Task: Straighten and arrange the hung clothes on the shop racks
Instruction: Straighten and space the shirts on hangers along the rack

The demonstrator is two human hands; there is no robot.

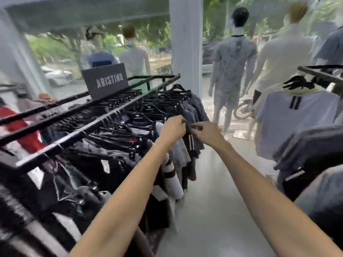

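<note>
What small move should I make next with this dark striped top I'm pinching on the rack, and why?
Probably draw the top edge apart so it hangs flat. Your left hand and right hand both pinch the dark striped top close together, and the fabric between them looks gathered, while the grey clothes beyond hang evenly on the black rack.

Rack (70,135) black; hangers (159,101) black; garment (191,144) dark, white stripes; sign (105,80) grey, white lettering
</note>
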